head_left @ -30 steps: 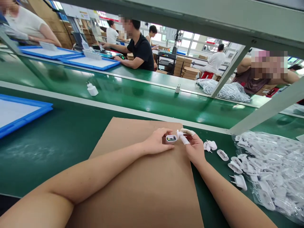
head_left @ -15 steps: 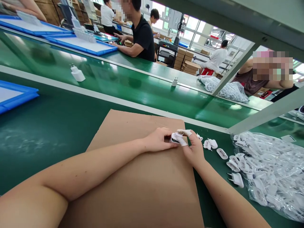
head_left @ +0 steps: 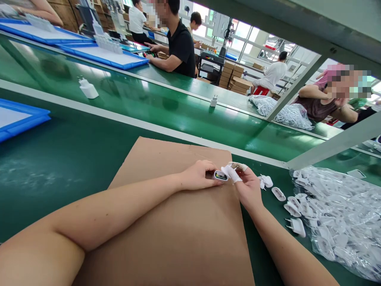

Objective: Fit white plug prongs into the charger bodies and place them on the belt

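My left hand (head_left: 200,174) is closed on a white charger housing (head_left: 221,175) over the cardboard sheet (head_left: 178,222). The housing's open end faces me and shows electronic parts inside. Just to its right, my right hand (head_left: 245,180), with white coverings on its fingertips, pinches a white plug cap with metal pins (head_left: 232,170), partly hidden by the fingers. Loose white plug caps (head_left: 278,194) lie on the green table to the right, beside a clear plastic bag of many similar pieces (head_left: 345,218).
Beyond a pale rail (head_left: 119,117) runs a green conveyor (head_left: 166,115) carrying two white chargers (head_left: 88,89). A blue-edged tray (head_left: 24,119) lies at the left. A slanted metal post (head_left: 333,141) stands at the right. Several people are at work behind.
My right hand has moved slightly right, away from the housing, uncovering its open end. The chargers on the conveyor have shifted left.
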A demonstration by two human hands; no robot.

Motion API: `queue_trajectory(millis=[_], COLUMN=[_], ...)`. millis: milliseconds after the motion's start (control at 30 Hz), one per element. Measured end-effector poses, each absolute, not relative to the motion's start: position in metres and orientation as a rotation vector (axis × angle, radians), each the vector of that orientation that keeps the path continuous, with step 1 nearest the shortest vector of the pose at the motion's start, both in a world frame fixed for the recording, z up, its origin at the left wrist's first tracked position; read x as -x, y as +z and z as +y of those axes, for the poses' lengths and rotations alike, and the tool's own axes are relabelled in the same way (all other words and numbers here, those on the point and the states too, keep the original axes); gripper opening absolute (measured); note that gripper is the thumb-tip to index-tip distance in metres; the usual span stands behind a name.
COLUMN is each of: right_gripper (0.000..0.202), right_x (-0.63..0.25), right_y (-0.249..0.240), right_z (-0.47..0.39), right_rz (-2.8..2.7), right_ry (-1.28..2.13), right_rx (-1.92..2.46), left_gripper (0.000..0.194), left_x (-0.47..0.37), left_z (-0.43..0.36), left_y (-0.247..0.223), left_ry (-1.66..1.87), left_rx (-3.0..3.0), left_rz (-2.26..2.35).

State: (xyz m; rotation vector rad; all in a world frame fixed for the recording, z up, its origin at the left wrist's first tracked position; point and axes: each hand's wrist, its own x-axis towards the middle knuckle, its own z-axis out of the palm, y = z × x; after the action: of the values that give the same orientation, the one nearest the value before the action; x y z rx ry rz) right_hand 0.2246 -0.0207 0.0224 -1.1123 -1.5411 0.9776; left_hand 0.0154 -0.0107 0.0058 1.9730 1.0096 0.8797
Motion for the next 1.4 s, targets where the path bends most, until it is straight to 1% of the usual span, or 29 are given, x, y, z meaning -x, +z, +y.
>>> queue_trajectory(millis=[67, 167, 300, 700, 800, 1000, 1200, 1267, 1400], right_gripper=[0.02, 0.022, 0.024, 0.019, 0.016, 0.018, 0.015, 0.019, 0.042], right_x=[-0.226, -0.227, -0.226, -0.228, -0.229, -0.228, -0.226, -0.225, -0.225], right_y=[0.024, 0.024, 0.022, 0.024, 0.024, 0.022, 0.011, 0.004, -0.011], right_z=[-0.024, -0.027, -0.025, -0.019, -0.017, -0.01, -0.011, -0.011, -0.008], right_rz=[-1.757, -1.996, -2.085, -2.175, -2.186, -2.109, -2.037, -1.983, -1.874], right_ry=[0.699, 0.42, 0.331, 0.057, 0.046, 0.309, 0.305, 0.328, 0.291], right_rx=[1.076, 0.99, 0.989, 1.13, 1.129, 1.117, 1.075, 1.053, 1.135], left_gripper=[0.03, 0.026, 0.023, 0.029, 0.03, 0.033, 0.036, 0.038, 0.041], left_x=[-0.016, -0.016, -0.016, -0.017, -0.017, -0.017, -0.021, -0.024, -0.022], left_z=[-0.011, -0.012, -0.012, -0.011, -0.01, -0.007, -0.013, -0.012, 0.013], left_y=[0.007, 0.008, 0.008, 0.006, 0.006, 0.008, 0.005, 0.003, 0.006], left_ry=[0.876, 0.891, 0.911, 0.868, 0.856, 0.808, 0.892, 0.884, 0.791], left_rx=[-1.964, -1.958, -1.962, -1.916, -1.898, -1.826, -1.884, -1.893, -1.771], left_rz=[1.017, 0.974, 0.942, 1.001, 1.015, 0.986, 1.024, 1.026, 1.06])
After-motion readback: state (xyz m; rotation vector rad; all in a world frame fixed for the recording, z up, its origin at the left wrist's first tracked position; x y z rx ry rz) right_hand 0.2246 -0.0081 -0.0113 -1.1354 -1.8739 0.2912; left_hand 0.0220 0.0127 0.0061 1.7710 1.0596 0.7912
